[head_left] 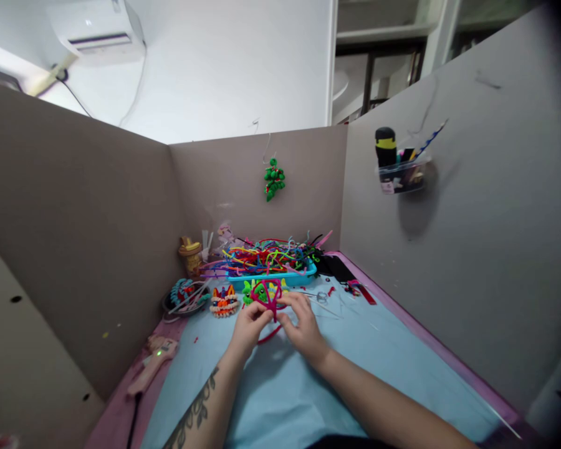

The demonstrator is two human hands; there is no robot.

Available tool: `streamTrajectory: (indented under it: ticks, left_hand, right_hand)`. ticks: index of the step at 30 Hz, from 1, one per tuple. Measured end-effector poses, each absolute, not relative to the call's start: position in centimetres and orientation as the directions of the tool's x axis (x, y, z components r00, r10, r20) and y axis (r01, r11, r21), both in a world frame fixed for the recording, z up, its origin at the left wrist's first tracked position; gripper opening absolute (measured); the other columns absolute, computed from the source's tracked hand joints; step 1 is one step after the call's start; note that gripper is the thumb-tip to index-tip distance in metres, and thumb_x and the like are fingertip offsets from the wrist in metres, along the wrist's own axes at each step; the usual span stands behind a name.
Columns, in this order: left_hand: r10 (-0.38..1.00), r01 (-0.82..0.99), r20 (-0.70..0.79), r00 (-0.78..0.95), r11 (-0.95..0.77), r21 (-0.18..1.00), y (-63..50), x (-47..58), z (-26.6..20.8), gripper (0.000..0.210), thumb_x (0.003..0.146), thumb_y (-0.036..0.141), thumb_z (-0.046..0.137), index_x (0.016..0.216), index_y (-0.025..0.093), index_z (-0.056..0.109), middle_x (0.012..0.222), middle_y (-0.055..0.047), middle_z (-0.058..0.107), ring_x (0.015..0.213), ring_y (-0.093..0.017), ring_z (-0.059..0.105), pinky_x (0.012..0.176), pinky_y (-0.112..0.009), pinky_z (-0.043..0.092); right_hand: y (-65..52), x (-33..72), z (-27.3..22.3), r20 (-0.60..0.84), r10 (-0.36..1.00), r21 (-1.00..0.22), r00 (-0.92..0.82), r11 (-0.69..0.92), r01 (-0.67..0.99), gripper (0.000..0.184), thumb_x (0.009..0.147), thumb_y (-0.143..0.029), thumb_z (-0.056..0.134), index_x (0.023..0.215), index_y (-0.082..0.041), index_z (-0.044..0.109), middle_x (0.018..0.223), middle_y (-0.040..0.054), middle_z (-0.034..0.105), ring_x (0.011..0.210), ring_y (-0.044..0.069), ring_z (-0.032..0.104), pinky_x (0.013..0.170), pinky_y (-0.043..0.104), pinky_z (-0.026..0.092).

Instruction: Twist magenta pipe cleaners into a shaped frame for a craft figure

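Observation:
Between my two hands, a little above the blue table cover, is a magenta pipe cleaner shape (270,290) of bent loops, with a curved length hanging below it. My left hand (251,325) pinches its lower left side between thumb and fingers. On the other side, my right hand (302,323) grips it with thumb and bent fingers; the exact contact is partly hidden. Just behind the loops sit green and yellow fuzzy figures (249,293), partly covered. An orange and cream fuzzy figure (224,302) stands left of them.
A blue tray (250,280) heaped with coloured pipe cleaners stands at the back. Scissors (321,297) lie to the right, near a red strip (367,295). A dark bowl (171,305) and a pink glue gun (153,368) are at left. Grey partitions (257,206) surround the table.

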State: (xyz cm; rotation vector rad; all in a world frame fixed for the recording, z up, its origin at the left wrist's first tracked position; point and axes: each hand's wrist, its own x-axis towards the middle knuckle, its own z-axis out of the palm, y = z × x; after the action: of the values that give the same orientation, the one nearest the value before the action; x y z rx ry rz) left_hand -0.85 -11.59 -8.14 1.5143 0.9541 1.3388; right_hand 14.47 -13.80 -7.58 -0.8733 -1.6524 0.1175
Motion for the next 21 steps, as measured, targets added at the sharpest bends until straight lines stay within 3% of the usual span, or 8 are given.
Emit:
streamTrajectory:
  ticks: [5,9,11,15,21]
  left_hand:
    - [0.96,-0.188,0.276,0.042,-0.263,0.946,-11.2,-1.3,-8.1,0.022,0.066,0.031,0.069,0.06,0.014,0.057,0.057,0.003,0.051,0.057,-0.009,0.043,0.059,-0.021,0.034]
    - [0.967,-0.32,0.227,0.116,-0.18,0.93,-11.2,-1.4,-8.4,0.02,0.069,0.03,0.068,0.062,0.013,0.058,0.059,0.002,0.052,0.06,-0.01,0.044,0.061,-0.022,0.035]
    - [0.965,-0.355,0.213,0.15,-0.148,0.923,-11.2,-1.4,-8.4,0.02,0.068,0.029,0.068,0.062,0.013,0.058,0.059,0.002,0.051,0.06,-0.009,0.044,0.062,-0.022,0.035]
    - [0.965,-0.345,0.202,0.165,-0.135,0.929,-11.3,-1.3,-8.3,0.021,0.067,0.029,0.069,0.06,0.013,0.056,0.057,0.003,0.048,0.057,-0.009,0.041,0.058,-0.021,0.034]
    - [0.951,-0.191,0.298,0.083,-0.279,0.941,-11.5,-1.3,-7.9,0.023,0.069,0.032,0.066,0.06,0.015,0.054,0.057,0.004,0.047,0.057,-0.009,0.041,0.058,-0.022,0.034]
  right_hand:
    - [-13.8,14.5,-8.4,0.744,0.666,-0.542,-0.055,0.65,0.533,0.017,0.083,-0.023,0.049,0.08,-0.021,0.065,0.072,0.0042,0.057,0.077,0.019,0.052,0.072,0.032,0.041]
    - [-13.6,14.2,-8.7,0.586,0.801,-0.617,-0.122,0.539,0.573,0.02,0.081,-0.028,0.054,0.095,-0.02,0.066,0.069,0.0035,0.06,0.069,0.019,0.054,0.065,0.029,0.041]
    - [-13.3,14.0,-8.9,0.551,0.819,-0.634,-0.159,0.535,0.558,0.019,0.081,-0.029,0.053,0.092,-0.021,0.066,0.073,0.0041,0.061,0.073,0.019,0.054,0.067,0.029,0.041]
    - [-12.8,13.7,-9.4,0.505,0.85,-0.734,-0.15,0.514,0.443,0.026,0.086,-0.029,0.044,0.072,-0.019,0.062,0.074,0.0044,0.058,0.075,0.018,0.054,0.069,0.028,0.042]
    - [-13.2,13.5,-9.0,0.468,0.876,-0.779,-0.119,0.472,0.412,0.015,0.078,-0.022,0.051,0.064,-0.018,0.052,0.068,-0.0001,0.049,0.066,0.014,0.049,0.061,0.024,0.039]
